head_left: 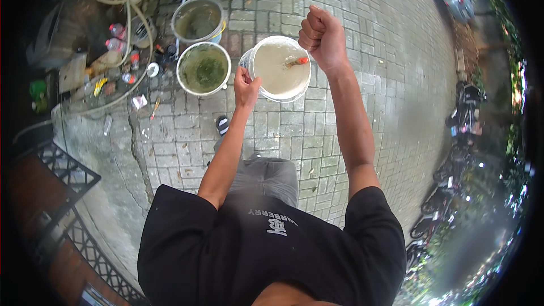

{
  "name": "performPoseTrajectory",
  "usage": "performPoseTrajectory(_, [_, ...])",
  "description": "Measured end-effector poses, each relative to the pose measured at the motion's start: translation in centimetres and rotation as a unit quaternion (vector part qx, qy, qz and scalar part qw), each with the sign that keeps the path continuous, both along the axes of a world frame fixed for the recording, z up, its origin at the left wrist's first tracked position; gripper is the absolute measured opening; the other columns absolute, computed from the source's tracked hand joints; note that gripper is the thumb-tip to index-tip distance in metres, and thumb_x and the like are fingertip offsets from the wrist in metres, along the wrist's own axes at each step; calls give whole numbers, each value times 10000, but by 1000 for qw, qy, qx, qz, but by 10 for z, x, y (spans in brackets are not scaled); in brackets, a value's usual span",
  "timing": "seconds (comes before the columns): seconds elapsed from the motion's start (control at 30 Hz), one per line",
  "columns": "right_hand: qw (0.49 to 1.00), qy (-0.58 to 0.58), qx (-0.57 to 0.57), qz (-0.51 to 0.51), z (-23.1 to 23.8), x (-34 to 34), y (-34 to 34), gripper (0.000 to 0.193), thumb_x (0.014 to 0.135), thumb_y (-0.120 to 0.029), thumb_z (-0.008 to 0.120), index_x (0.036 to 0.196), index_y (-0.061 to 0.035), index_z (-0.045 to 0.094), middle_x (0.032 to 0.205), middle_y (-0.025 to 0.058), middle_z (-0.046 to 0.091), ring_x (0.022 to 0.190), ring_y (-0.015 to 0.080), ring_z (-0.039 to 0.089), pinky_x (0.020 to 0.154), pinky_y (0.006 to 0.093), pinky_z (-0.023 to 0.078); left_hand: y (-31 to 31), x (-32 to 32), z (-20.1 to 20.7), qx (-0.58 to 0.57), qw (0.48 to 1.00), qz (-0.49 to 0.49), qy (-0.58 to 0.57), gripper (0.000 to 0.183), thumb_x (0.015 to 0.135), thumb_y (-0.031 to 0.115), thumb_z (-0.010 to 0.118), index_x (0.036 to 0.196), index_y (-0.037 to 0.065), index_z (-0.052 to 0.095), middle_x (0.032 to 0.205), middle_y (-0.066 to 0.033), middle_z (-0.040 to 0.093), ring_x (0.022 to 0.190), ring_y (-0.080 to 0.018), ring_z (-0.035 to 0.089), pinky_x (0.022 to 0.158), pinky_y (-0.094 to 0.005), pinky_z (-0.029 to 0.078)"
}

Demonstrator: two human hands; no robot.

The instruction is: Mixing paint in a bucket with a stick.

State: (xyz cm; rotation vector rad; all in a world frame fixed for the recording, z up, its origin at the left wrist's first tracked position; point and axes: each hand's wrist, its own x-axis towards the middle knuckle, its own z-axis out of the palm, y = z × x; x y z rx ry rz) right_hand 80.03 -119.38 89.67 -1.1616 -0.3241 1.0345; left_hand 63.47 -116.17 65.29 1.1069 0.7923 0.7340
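Rough grey paving blocks (391,73) fill my remote view. The round white bucket (280,100), holding pale, cloudy liquid (275,79) and an orange-tipped stick (304,60), is just right of a pale-rimmed bucket (204,94) of murky green water (198,73); a grey bucket (195,41) sits beyond that. The fingers of my left hand (247,88) grasp the white bucket's rim, arm outstretched; my right hand (323,37) is raised, clenched in a fist.
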Motion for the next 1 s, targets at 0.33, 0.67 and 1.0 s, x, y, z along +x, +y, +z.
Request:
performPoseTrajectory(0.33, [979,-156,99,-85,88,128,-139,443,958,-200,390,559,-148,204,494,-42,198,442,79,128,415,283,120,-92,138,72,3,997,-74,11,264,659,64,624,755,88,380,709,39,339,624,-70,329,540,-237,301])
performPoseTrajectory(0.67, [773,-602,49,-195,156,341,-335,354,940,-230,484,646,-35,470,477,32,361,429,156,350,417,343,315,-265,368,59,21,983,-170,60,243,738,47,609,887,121,433,761,30,407,639,-82,441,496,-252,363])
performPoseTrajectory(1.0, [711,-580,-48,-393,130,507,-520,493,941,-238,415,528,26,357,453,97,294,426,168,257,437,374,274,-442,612,146,-87,884,-459,-4,281,733,159,538,959,87,387,959,-63,471,829,-165,482,677,-338,419])
